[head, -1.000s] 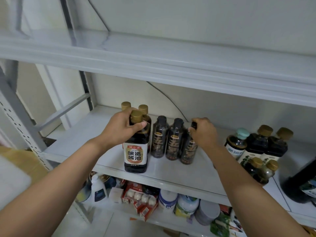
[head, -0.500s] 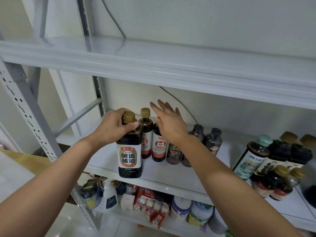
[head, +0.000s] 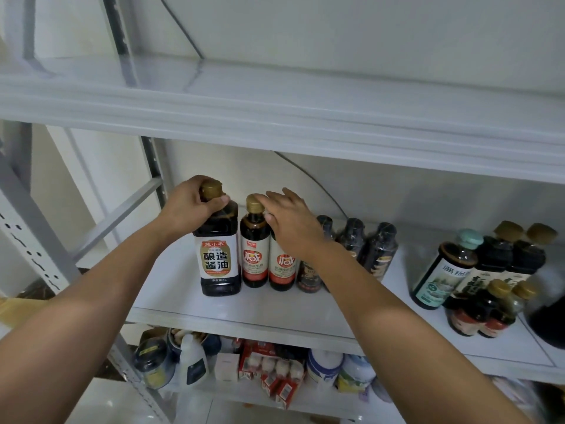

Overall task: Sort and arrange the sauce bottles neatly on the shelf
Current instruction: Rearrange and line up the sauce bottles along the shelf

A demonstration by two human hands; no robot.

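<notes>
On the middle shelf [head: 189, 301] stands a large soy sauce bottle [head: 218, 264] with a white and gold label. My left hand [head: 195, 209] grips its neck just under the gold cap. To its right stand two red-label bottles [head: 255, 261] [head: 284, 269], side by side. My right hand [head: 290, 221] lies over the top of the second one with its fingers stretched toward the first one's gold cap. Several small dark bottles [head: 379, 252] stand in a row right of my right wrist.
At the right end of the shelf is a cluster: a teal-capped bottle [head: 443, 270], gold-capped dark bottles [head: 496, 255] and small red-label ones [head: 486, 313]. The upper shelf [head: 275, 105] hangs close overhead. The lower shelf holds jars and boxes [head: 266, 368]. A grey upright [head: 33, 240] stands at the left.
My left hand has moved the large bottle back against the red-label bottles. My right hand left the small dark bottles and moved left onto the red-label bottles.
</notes>
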